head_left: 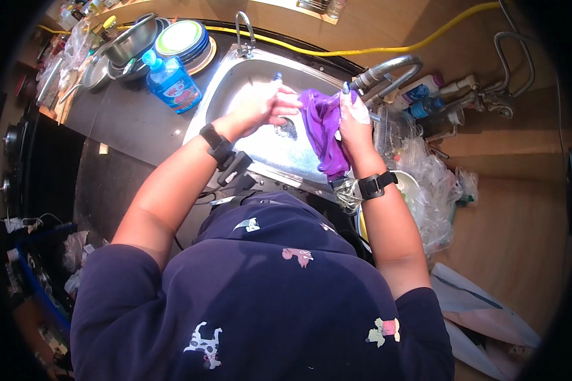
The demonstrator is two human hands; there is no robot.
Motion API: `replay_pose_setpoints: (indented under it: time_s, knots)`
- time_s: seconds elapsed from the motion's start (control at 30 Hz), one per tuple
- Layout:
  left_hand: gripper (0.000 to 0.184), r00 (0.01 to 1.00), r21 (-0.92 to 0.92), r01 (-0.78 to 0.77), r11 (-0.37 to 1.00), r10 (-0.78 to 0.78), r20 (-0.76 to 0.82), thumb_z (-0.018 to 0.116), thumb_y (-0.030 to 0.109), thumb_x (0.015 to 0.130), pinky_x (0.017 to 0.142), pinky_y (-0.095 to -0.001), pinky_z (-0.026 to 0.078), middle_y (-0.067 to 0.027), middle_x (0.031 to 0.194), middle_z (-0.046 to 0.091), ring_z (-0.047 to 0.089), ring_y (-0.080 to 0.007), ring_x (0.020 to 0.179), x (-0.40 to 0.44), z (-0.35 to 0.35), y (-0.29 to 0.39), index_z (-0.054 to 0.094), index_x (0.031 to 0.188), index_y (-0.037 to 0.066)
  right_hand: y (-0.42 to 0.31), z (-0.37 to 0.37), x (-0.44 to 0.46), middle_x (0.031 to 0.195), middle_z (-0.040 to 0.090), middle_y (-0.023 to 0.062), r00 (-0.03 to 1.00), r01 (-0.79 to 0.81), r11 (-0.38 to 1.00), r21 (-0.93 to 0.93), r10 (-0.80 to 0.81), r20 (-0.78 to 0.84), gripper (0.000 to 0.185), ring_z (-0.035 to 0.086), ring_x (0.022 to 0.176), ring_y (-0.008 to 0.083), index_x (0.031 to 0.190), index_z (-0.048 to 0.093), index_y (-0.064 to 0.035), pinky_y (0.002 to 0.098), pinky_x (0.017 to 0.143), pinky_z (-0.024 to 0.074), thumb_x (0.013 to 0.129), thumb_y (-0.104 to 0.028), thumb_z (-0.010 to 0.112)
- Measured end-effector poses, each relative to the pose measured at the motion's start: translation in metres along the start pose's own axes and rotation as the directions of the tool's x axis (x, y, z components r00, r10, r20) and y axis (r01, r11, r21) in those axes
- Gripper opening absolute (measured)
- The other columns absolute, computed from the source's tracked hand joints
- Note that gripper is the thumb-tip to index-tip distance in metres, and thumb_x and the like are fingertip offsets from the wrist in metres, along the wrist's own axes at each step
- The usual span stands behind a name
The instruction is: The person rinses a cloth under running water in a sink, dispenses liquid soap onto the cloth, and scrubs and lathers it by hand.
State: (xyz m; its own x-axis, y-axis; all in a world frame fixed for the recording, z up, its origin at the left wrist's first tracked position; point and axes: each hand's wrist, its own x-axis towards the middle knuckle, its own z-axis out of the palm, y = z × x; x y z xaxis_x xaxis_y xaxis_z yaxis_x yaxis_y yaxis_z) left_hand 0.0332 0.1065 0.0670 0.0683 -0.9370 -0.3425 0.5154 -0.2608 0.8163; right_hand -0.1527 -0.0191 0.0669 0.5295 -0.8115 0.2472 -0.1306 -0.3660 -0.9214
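Note:
A wet-looking purple cloth [323,127] hangs in folds over the right side of the steel sink [211,101]. My right hand [354,120] grips its upper edge, with pale suds on the thumb side. My left hand [267,106] is over the basin, left of the cloth, with fingers stretched out and nothing held in them. Its fingertips come close to the cloth; whether they touch it I cannot tell. Below the fingers the drain [286,129] shows in the basin floor. Both wrists wear black straps.
Left of the sink stand a blue liquid bottle [173,86], stacked plates [182,38] and a metal bowl [133,41]. A curved faucet [400,62] and a small tap [243,30] rise behind the basin. Plastic bags [431,197] crowd the right side. A yellow hose [419,44] runs along the back.

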Motion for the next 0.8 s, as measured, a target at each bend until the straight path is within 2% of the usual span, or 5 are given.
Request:
replay_pose_setpoints:
  time_s: [0.27, 0.43, 0.57, 0.67, 0.8]
  knots:
    - [0.047, 0.978, 0.235, 0.159, 0.959, -0.186, 0.098, 0.040, 0.044, 0.092, 0.064, -0.0262, 0.046, -0.0039, 0.084, 0.061, 0.057, -0.0113, 0.071, 0.001, 0.024, -0.015, 0.054, 0.113, 0.005, -0.048, 0.006, -0.010, 0.100, 0.057, 0.0036, 0.938, -0.276, 0.833, 0.479, 0.125, 0.324, 0.021, 0.051, 0.092, 0.0100, 0.110, 0.051, -0.0019, 0.0251, 0.085, 0.0398, 0.092, -0.010, 0.045]
    - [0.032, 0.956, 0.355, -0.203, 0.913, 0.263, -0.130, 0.049, 0.026, 0.091, 0.062, -0.0265, 0.045, -0.0064, 0.082, 0.063, 0.056, -0.0109, 0.069, 0.014, 0.012, -0.032, 0.060, 0.101, -0.001, -0.022, -0.003, -0.004, 0.116, 0.052, 0.0054, 0.930, -0.264, 0.904, 0.336, 0.145, 0.339, 0.032, 0.049, 0.104, 0.0129, 0.124, 0.042, -0.0043, 0.0261, 0.091, 0.0381, 0.094, -0.015, 0.045]
    - [0.034, 0.964, 0.230, -0.188, 0.955, 0.224, -0.143, 0.046, 0.022, 0.093, 0.087, -0.0278, 0.042, -0.0099, 0.110, 0.056, 0.054, -0.0147, 0.098, 0.017, -0.022, -0.024, 0.048, 0.118, -0.001, -0.024, -0.006, -0.004, 0.113, 0.054, 0.0043, 0.961, -0.255, 0.848, 0.464, 0.167, 0.222, 0.031, 0.050, 0.102, 0.0119, 0.121, 0.046, -0.0039, 0.0255, 0.090, 0.0390, 0.093, -0.017, 0.046]
    - [0.031, 0.951, 0.185, -0.262, 0.947, 0.286, -0.118, 0.048, 0.025, 0.092, 0.070, -0.0260, 0.043, -0.0059, 0.086, 0.062, 0.055, -0.0109, 0.075, 0.009, -0.020, -0.015, 0.060, 0.098, -0.002, -0.023, -0.010, -0.003, 0.107, 0.057, 0.0038, 0.970, -0.236, 0.869, 0.435, 0.187, 0.154, 0.027, 0.052, 0.098, 0.0109, 0.116, 0.051, -0.0036, 0.0249, 0.087, 0.0397, 0.093, -0.016, 0.047]
    - [0.030, 0.957, 0.104, -0.239, 0.965, 0.253, -0.145, 0.044, 0.023, 0.093, 0.073, -0.0248, 0.045, -0.0057, 0.097, 0.060, 0.057, -0.0120, 0.081, -0.013, -0.013, 0.008, 0.052, 0.111, 0.000, -0.012, -0.018, -0.002, 0.097, 0.059, 0.0077, 0.984, -0.172, 0.965, 0.200, 0.161, 0.070, 0.027, 0.054, 0.090, 0.0140, 0.110, 0.054, -0.0008, 0.0274, 0.082, 0.0414, 0.093, -0.020, 0.046]
